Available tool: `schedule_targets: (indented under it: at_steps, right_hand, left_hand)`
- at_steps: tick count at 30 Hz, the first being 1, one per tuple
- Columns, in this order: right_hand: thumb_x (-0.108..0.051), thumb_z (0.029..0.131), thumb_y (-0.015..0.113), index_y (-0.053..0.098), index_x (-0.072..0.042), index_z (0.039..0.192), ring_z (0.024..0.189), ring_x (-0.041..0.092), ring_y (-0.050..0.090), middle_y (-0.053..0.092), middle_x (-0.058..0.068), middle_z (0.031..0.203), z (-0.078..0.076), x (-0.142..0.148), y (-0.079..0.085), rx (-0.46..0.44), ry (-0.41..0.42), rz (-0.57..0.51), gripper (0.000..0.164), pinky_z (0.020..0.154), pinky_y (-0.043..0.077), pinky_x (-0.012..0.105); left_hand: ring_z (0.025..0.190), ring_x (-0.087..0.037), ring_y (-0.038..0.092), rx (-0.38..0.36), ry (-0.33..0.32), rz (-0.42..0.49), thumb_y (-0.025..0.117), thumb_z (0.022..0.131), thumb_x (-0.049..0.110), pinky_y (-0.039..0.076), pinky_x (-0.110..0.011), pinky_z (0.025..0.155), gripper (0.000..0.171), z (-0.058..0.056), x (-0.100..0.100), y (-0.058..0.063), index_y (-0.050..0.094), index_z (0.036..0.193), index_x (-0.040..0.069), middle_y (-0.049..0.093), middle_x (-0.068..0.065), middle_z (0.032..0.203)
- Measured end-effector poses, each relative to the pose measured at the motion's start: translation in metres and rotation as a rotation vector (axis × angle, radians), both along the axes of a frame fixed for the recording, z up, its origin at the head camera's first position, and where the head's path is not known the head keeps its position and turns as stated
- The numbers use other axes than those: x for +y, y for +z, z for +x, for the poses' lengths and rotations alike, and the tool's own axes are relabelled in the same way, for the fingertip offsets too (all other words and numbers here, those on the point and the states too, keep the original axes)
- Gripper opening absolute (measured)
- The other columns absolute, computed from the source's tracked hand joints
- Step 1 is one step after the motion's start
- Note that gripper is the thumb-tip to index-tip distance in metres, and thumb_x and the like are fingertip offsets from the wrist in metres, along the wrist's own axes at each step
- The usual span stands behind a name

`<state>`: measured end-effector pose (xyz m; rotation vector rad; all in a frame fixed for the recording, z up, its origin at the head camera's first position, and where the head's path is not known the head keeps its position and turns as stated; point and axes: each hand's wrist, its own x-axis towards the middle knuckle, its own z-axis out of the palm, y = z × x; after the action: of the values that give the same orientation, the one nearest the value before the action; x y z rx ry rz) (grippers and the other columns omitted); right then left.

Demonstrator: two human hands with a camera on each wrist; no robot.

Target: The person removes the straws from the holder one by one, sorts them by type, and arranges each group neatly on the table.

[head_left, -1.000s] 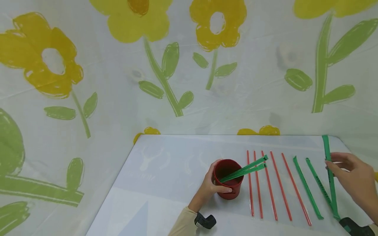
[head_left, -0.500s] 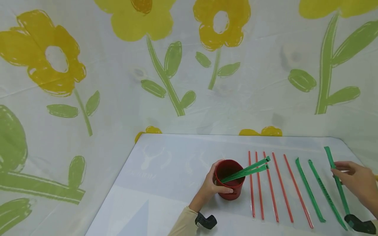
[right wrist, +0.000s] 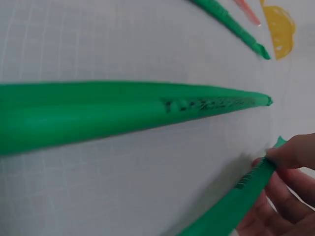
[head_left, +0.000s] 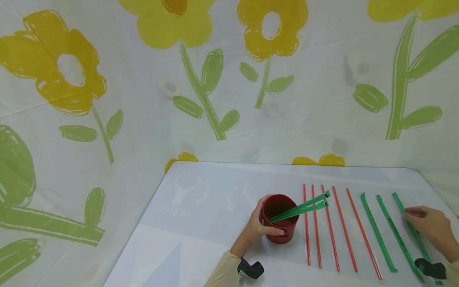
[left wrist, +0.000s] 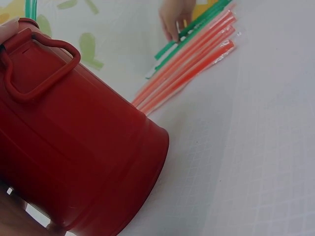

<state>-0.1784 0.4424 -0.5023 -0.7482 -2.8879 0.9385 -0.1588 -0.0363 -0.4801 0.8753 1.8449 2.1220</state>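
Observation:
My left hand [head_left: 255,227] grips a red metal cup [head_left: 281,239] around its side, thumb toward the front. Two green paper-wrapped straws [head_left: 312,201] lean out of the cup to the right. In the left wrist view the cup is tilted and a wire handle [left wrist: 54,81] shows on its side. At the right end of a row, my right hand [head_left: 433,230] pinches another green-wrapped straw [right wrist: 231,204] between thumb and fingers, low over the table. Beside it lie two more green-wrapped straws [head_left: 397,235], [head_left: 378,233], the nearer one bearing dark print.
Several red straws [head_left: 344,229] in clear wrappers lie side by side between the cup and the green ones. All rest on a white table [head_left: 201,223]. A white cloth with yellow flowers [head_left: 270,26] hangs behind and to the left. Each wrist carries a black camera mount [head_left: 251,268].
My right hand has come down and toward me with the green straw, which now lies lower and more in line with the row. The left hand keeps the cup in place.

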Motion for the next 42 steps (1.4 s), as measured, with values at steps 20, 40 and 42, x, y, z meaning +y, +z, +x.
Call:
schedule_targets:
  at_steps: [20, 40, 42]
  right_hand:
    - [-0.007, 0.089, 0.053, 0.042, 0.022, 0.115, 0.090, 0.047, 0.047, 0.047, 0.038, 0.103, 0.005, -0.006, 0.000, -0.049, -0.031, 0.081, 0.040, 0.074, 0.042, 0.053]
    - [-0.014, 0.089, 0.064, 0.053, 0.012, 0.112, 0.090, 0.047, 0.054, 0.056, 0.034, 0.104, 0.029, -0.076, 0.054, 0.269, 0.218, 0.093, 0.037, 0.057, 0.047, 0.036]
    - [-0.016, 0.089, 0.065, 0.054, 0.011, 0.111, 0.090, 0.046, 0.054, 0.058, 0.033, 0.102, 0.031, -0.083, 0.059, 0.298, 0.251, 0.084, 0.037, 0.055, 0.042, 0.028]
  left_hand:
    - [0.130, -0.046, 0.028, -0.017, -0.001, -0.008, 0.071, 0.077, 0.006, 0.040, -0.049, 0.100, 0.084, 0.005, -0.001, 0.006, 0.023, 0.145, 0.004, 0.034, -0.024, 0.142]
    - [0.131, -0.042, 0.030, -0.011, 0.004, -0.021, 0.072, 0.075, 0.005, 0.041, -0.048, 0.099, 0.084, 0.002, -0.001, 0.006, 0.023, 0.145, 0.004, 0.036, -0.021, 0.142]
    - [0.131, -0.043, 0.030, -0.010, 0.009, -0.018, 0.071, 0.075, 0.006, 0.042, -0.048, 0.099, 0.084, 0.002, 0.000, 0.006, 0.024, 0.144, 0.004, 0.036, -0.022, 0.142]
